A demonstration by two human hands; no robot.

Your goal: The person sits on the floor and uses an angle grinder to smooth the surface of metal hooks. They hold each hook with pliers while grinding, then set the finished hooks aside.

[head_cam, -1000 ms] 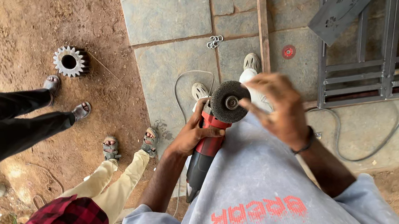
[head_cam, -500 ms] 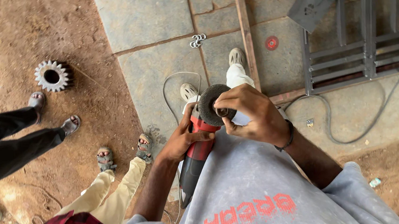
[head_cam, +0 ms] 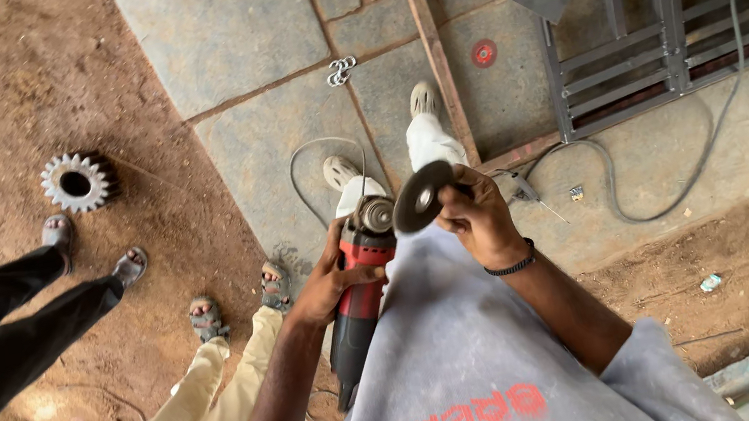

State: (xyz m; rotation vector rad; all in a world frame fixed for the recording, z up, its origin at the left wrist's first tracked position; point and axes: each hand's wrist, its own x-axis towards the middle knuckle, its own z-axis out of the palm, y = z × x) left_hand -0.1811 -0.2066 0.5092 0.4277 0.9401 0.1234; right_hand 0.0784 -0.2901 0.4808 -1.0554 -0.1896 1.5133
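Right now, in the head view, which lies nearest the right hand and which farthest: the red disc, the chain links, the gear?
From the right hand:
1. Red disc, on the paving just above it.
2. Chain links, up and left, slightly farther.
3. Gear, far left on the dirt.

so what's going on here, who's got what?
A standing person holds a red angle grinder in the left hand. The right hand holds a dark disc just off the grinder's head, tilted. The cord loops on the paving. Two other people's legs stand at left, near a gear on the dirt. A metal grille lies at upper right.
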